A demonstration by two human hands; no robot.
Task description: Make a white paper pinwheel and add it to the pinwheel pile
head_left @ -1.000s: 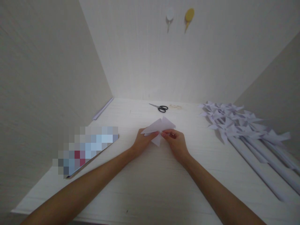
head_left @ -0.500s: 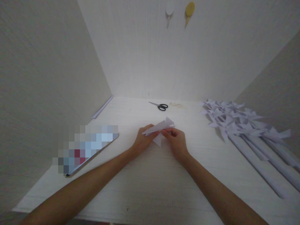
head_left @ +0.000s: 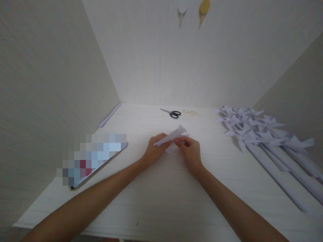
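Pinching a folded white paper piece (head_left: 172, 137) between them, the left hand (head_left: 154, 152) and right hand (head_left: 189, 151) close their fingers on its edges just above the middle of the counter (head_left: 161, 201). Black scissors (head_left: 171, 113) lie near the far edge; paper pinwheels (head_left: 252, 129) crowd the right side.

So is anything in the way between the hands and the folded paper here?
Nothing visible. The left hand and right hand both pinch the folded paper directly, over the table. The scissors lie apart behind; the paper pinwheels lie off to the right.
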